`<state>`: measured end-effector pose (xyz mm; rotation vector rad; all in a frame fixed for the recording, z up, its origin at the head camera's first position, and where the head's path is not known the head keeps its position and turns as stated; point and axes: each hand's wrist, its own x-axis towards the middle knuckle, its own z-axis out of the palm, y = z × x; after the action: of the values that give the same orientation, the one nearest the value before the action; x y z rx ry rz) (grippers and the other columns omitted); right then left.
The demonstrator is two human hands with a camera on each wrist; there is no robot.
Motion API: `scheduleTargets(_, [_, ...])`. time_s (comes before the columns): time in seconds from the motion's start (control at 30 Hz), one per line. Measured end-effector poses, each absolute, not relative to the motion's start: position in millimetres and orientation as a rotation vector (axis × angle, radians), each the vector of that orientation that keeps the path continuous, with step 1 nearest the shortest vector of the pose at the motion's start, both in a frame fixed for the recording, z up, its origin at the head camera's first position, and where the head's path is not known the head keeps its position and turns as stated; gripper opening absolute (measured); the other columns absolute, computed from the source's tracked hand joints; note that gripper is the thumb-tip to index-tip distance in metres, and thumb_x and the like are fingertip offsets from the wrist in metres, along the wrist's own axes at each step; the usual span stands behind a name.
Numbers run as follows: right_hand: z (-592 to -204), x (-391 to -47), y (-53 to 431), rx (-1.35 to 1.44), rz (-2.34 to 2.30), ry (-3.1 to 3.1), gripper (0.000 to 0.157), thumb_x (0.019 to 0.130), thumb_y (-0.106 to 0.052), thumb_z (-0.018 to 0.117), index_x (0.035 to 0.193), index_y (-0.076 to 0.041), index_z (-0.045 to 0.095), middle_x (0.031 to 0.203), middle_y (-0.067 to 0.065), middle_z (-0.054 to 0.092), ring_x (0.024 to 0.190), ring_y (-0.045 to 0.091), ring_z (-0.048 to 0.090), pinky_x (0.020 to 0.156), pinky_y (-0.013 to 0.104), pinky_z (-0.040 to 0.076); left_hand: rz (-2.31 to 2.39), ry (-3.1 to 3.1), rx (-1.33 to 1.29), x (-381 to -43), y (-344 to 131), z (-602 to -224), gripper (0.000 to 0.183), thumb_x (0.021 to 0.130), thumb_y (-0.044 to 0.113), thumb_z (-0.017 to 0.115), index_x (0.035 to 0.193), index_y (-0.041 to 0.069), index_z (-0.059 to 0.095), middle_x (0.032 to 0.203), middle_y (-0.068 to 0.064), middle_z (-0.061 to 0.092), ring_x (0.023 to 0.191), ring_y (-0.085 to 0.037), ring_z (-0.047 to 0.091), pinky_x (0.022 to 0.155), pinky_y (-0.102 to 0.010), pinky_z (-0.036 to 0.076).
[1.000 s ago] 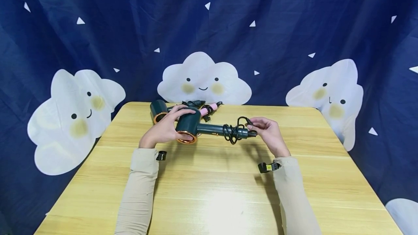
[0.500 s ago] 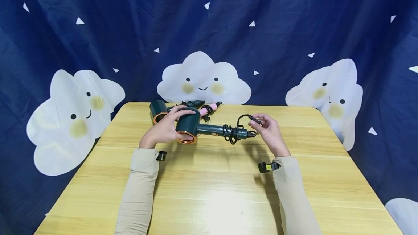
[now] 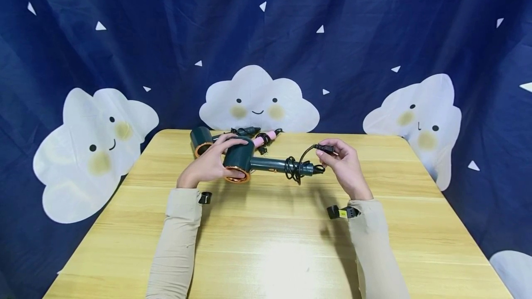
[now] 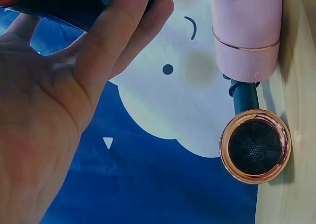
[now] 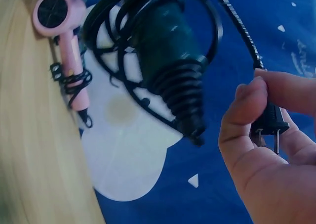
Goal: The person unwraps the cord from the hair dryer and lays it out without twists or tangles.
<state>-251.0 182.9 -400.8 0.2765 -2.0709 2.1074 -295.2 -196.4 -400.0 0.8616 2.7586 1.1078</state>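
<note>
A dark green hair dryer [image 3: 239, 155] with a copper rim lies sideways in my left hand [image 3: 208, 165], which grips its barrel, fingers over the top and thumb by the rim. Its handle [image 3: 270, 164] points right, wrapped in loops of black cord [image 3: 294, 170]. Just beyond the handle's end, my right hand [image 3: 345, 163] pinches the black two-pin plug [image 5: 270, 118] between thumb and fingers. From the plug, a free stretch of cord [image 5: 242, 33] arcs back to the loops. The left wrist view shows only part of the held barrel [image 4: 54, 11].
Behind the held dryer, a second dark green hair dryer [image 3: 201, 138] and a pink one [image 5: 70, 56] lie at the wooden table's [image 3: 266, 225] back edge, both with cords wrapped. A dark blue curtain [image 3: 266, 26] with cloud prints hangs behind the table.
My right hand has drawn the plug slightly up and away from the handle, turning its pins to the right. More cord now arcs free. The left hand and dryer stay nearly still.
</note>
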Motion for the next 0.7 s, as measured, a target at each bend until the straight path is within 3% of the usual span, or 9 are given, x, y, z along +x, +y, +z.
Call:
scheduleTargets(0.17, [-392,-243,177,0.282,2.135,-2.098,0.022,0.094,-0.005,0.074,0.114,0.0,0.066,0.103,-0.005,0.069,0.077,0.006,0.064,0.078,0.024,0.06,1.109,2.761,0.861,-295,-197,-400,0.089,0.071,0.042,0.096,0.146,0.046,0.05,0.164,-0.003,0.029,0.138,-0.037,0.044,0.105,-0.061,0.048])
scheduleTargets(0.47, [-381,-234,166,0.352,2.334,-2.039,0.008,0.101,-0.008,0.065,0.108,-0.007,0.07,0.097,-0.002,0.071,0.08,0.009,0.067,0.078,0.021,0.06,1.104,2.766,0.853,-294,-197,-400,0.088,0.072,0.04,0.096,0.147,0.046,0.049,0.164,-0.003,0.029,0.137,-0.038,0.045,0.105,-0.061,0.048])
scheduleTargets(0.7, [-378,-229,158,0.44,2.422,-1.996,0.011,0.105,-0.01,0.06,0.104,-0.008,0.071,0.1,-0.001,0.071,0.079,0.009,0.068,0.078,0.021,0.06,1.136,2.758,0.844,-296,-199,-402,0.088,0.073,0.038,0.096,0.147,0.046,0.049,0.162,-0.002,0.03,0.133,-0.038,0.048,0.105,-0.063,0.047])
